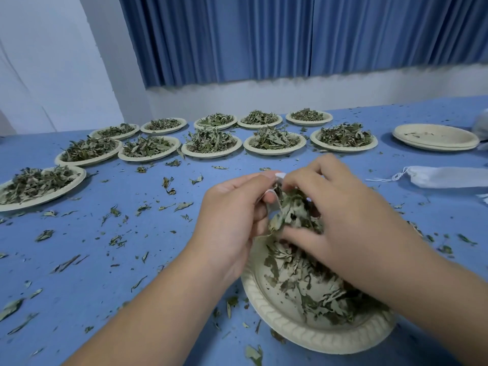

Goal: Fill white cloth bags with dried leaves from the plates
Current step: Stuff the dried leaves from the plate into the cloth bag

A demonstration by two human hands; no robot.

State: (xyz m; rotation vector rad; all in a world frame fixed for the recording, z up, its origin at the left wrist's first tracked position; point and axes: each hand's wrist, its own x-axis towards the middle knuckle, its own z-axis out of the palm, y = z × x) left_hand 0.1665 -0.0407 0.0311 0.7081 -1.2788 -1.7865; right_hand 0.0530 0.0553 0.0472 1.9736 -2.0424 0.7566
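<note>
Left hand (235, 207) pinches a white cloth bag (273, 200) open; right hand (340, 207) grips dried leaves (295, 215) above a leaf-filled paper plate (303, 334).

The white cloth bag (274, 204) between the hands is almost wholly hidden: only slivers of white show past the left hand (237, 207) and the right hand (340, 207), and its mouth cannot be made out. The right forearm covers much of the near plate (290, 334). A leaf-laden plate (76, 178) is cut by the left edge, and a second cloth bag (446, 177) by the right. A pale blurred object (482, 122) at the right edge cannot be identified.
</note>
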